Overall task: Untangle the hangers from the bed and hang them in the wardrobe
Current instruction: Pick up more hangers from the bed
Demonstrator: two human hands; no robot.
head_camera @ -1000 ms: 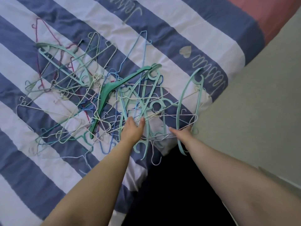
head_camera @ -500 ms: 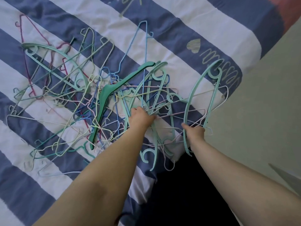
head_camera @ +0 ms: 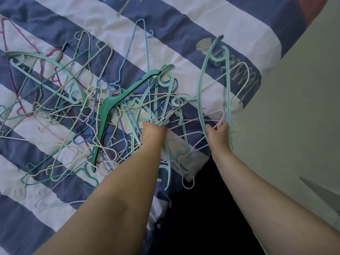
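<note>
Head view
Surface: a blue-and-white striped bed cover [head_camera: 184, 34] fills the upper and left parts of the frame; pale grey floor [head_camera: 294, 116] runs down the right side, and a dark gap sits under the bed corner at lower centre.
Task's thing: a tangled heap of thin wire and mint-green plastic hangers [head_camera: 92, 111] sprawls across the cover from the left edge to the centre; a dark green plastic hanger [head_camera: 117, 102] lies diagonally on top of it.
Wardrobe: not in sight.
Left hand [head_camera: 153, 130]: at centre frame, fingers curled tight round a bunch of mint and wire hangers in the knot.
Right hand [head_camera: 218, 134]: centre right, at the bed's edge, clamped on the lower bar of a large mint-green plastic hanger [head_camera: 202, 85] and a pink wire one beside it; the mint hanger arches up toward the upper right, mostly apart from the heap.
Step in hand: likely the separating stage, one hand steadying the knot, the other drawing a hanger free.
Next move: probably slipping the mint hanger clear of the wire loops crossing its lower end, by threading rather than tugging.
</note>
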